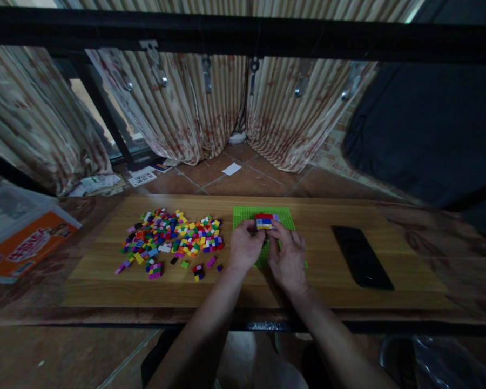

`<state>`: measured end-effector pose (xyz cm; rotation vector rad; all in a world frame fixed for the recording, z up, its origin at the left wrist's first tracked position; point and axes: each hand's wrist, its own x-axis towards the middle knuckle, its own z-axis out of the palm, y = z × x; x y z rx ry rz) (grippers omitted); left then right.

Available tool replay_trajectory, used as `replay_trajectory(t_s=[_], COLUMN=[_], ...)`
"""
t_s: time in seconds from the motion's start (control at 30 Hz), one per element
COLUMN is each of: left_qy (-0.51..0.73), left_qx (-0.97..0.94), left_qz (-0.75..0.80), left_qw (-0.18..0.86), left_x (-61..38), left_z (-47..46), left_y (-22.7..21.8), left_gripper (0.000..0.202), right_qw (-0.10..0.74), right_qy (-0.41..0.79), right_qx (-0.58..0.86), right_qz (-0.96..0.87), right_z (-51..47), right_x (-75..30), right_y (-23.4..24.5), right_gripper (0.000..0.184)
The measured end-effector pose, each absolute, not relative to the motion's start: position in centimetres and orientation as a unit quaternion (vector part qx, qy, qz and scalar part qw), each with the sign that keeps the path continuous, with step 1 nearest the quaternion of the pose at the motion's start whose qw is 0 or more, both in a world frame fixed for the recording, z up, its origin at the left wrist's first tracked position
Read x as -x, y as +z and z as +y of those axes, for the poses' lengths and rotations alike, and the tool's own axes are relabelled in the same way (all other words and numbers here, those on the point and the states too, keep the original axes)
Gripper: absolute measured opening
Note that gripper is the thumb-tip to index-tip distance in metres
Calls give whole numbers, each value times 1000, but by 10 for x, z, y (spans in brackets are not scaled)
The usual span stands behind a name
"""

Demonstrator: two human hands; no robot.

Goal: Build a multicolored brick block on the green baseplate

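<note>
Between my two hands is a small block of joined toy bricks (264,221), with red on top and blue, white, yellow and lilac parts below. My left hand (246,246) grips its left side, thumb at the near edge. Fingers of my right hand (287,256) close on its right side. The block is over the green studded baseplate (238,215); whether it touches the plate is hidden by my hands. To the left lies a wide heap of loose coloured bricks (178,235), with a purple and green brick cluster (155,270) at its near side.
A black phone-like slab (362,256) lies on the wooden board (316,292) to the right. At the far left stands a clear plastic box with an orange label (32,240). A black bar (227,35) crosses above, with curtains (210,119) behind. Papers lie on the tiled floor.
</note>
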<state>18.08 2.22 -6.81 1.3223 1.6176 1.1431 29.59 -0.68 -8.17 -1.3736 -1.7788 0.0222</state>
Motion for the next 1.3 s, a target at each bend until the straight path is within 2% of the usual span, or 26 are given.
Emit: replay_trajectory(t_s=[0.1, 0.2, 0.37, 0.47, 0.6, 0.73, 0.83, 1.0, 1.17, 1.3], left_qy=[484, 530, 573, 532, 349, 204, 191, 167, 188, 289], left_qx=[-490, -436, -349, -384, -464, -513, -524, -523, -529, -549], left_qz=[614, 603, 628, 680, 786, 790, 780, 795, 785, 680], left_qw=[384, 407, 395, 326, 212, 266, 283, 259, 264, 392], left_x=[-169, -146, -83, -34, 17, 28, 18, 3, 8, -2], left_z=[25, 27, 17, -4, -37, -50, -45, -39, -41, -39], left_y=[-69, -60, -33, -22, -17, -26, -33, -35, -31, -20], left_gripper=[30, 27, 28, 26, 19, 8, 3, 11, 16, 10], right_qw=[484, 548, 609, 616, 601, 606, 602, 606, 603, 599], right_qy=[21, 43, 109, 99, 98, 100, 97, 99, 106, 129], right_qx=[548, 553, 548, 546, 542, 540, 538, 522, 530, 515], right_qz=[-682, -626, -563, -559, -579, -575, -582, -592, -587, -600], right_z=[-4, 1, 5, 2, 1, -2, -5, -6, -2, -6], right_x=[-298, -301, -303, -301, -299, -295, -290, -286, -286, -284], right_y=[-82, -82, -80, -78, -76, -77, -77, -76, -76, -71], right_gripper=[33, 23, 27, 20, 17, 21, 19, 17, 16, 17])
